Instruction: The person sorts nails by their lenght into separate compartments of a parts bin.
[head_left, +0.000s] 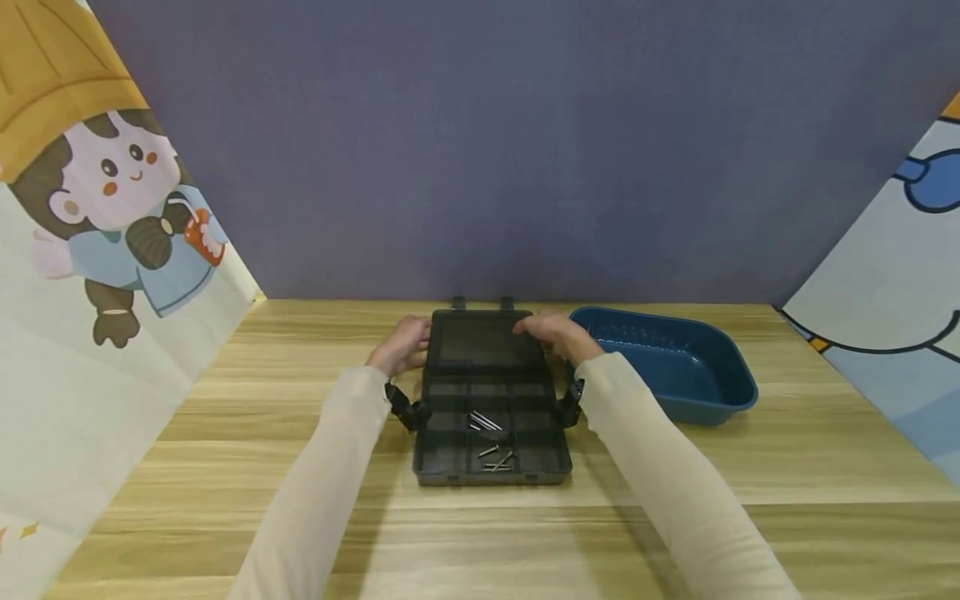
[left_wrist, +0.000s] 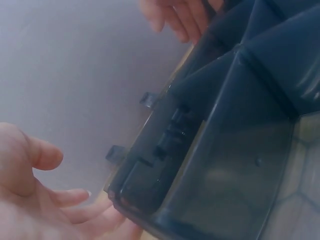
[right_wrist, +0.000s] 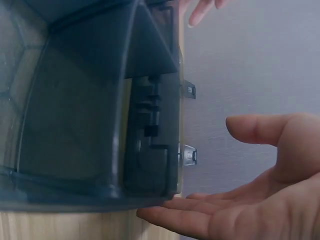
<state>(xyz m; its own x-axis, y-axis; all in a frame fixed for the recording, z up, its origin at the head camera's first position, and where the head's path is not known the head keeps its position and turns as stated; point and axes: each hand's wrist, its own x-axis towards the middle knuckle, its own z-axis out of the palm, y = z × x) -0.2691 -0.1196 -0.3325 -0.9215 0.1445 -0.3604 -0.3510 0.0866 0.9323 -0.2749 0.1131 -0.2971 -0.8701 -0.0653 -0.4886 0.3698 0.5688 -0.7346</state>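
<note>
A dark, see-through plastic compartment box (head_left: 442, 460) lies with its hinged lid (head_left: 487, 342) raised at the back. Small screws (head_left: 498, 467) lie in its front middle compartment, and thin metal pins or nails (head_left: 483, 421) in the one behind. My left hand (head_left: 402, 346) is at the lid's left side; in the left wrist view its loosely extended fingers (left_wrist: 102, 220) touch the lid's edge. On the right side, my right hand (head_left: 558, 335) has its fingers (right_wrist: 180, 217) straight against the lid's edge, thumb apart. Two latch tabs (right_wrist: 190, 155) project from the lid.
A blue plastic basket (head_left: 731, 367) stands right of the box, close to my right forearm. The wood-grain table (head_left: 262, 433) meets a grey-purple panel (head_left: 495, 150) behind. Printed cartoon panels (head_left: 120, 275) flank both sides.
</note>
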